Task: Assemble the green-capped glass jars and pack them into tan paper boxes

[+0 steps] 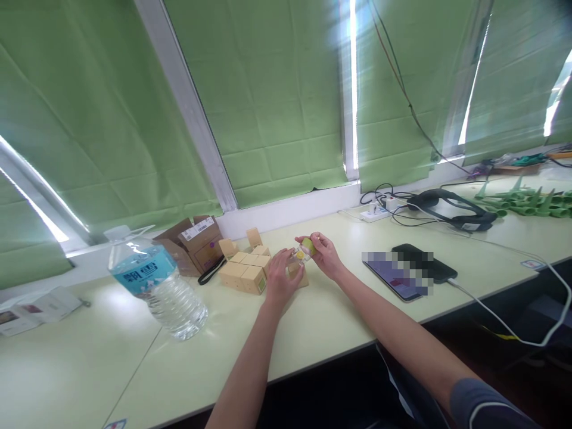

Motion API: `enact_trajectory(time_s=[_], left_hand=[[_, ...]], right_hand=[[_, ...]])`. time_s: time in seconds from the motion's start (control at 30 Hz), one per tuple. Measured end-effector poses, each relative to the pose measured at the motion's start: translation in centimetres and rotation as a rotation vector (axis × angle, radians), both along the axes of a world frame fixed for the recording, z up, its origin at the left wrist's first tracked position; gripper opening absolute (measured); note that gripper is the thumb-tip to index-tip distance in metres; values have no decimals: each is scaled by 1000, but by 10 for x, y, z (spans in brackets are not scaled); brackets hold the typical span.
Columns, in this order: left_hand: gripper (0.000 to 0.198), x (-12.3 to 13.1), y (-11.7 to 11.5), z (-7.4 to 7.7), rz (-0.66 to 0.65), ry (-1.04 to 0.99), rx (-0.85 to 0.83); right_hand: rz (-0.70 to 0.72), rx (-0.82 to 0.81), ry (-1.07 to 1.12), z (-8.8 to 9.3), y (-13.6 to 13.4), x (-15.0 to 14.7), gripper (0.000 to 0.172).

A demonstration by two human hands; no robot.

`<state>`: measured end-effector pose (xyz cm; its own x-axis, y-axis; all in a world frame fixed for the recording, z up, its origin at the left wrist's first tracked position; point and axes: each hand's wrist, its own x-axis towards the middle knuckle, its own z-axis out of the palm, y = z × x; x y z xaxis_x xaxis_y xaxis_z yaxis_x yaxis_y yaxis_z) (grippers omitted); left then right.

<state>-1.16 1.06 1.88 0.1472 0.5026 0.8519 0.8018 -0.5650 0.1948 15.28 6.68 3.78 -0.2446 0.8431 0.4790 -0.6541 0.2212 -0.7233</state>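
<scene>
My left hand (281, 279) is curled round a small clear piece with a yellow middle (300, 255); its exact kind is too small to tell. Close against it, my right hand (326, 256) pinches a small yellow-green round piece (308, 244). Whether the two pieces are joined cannot be made out. Just below my left fingers sits a small tan cardboard box (298, 276), partly hidden by that hand. To the left of my hands, several small tan boxes (243, 275) stand packed together, with raised flaps behind some of them.
A large water bottle (161, 283) and an open brown carton (194, 244) stand left. Two phones (422, 262) lie right, one on a white cable. Behind them are a power strip (374, 213), a black headset-like strap (451, 208) and several green cones (527, 199).
</scene>
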Motion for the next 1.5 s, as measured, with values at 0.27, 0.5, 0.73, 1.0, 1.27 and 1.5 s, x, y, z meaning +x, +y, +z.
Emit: enact_trajectory(time_s=[0.27,0.5,0.73,1.0,1.27,1.5], left_hand=[[42,1,-5,5,-13,-69,31],[41,0,-5,6,-32,-86,16],[41,-2,-6,6,-46,-121,-25],[41,-2,-3,5,-27,-118,41],[40,-3,-2,8,46,-170,141],[34,-6,-2,8,33,-107,129]], right_hand=[[-19,104,-84,0,-5,-3,51],[45,102,-34,1,-5,-2,52],[84,172,-162,3,-10,-2,46],[44,159,-209,-1,-9,-6,56],[-179,249,-355,-6,-8,-8,54],[-253,287,-419,-14,-9,-11,63]])
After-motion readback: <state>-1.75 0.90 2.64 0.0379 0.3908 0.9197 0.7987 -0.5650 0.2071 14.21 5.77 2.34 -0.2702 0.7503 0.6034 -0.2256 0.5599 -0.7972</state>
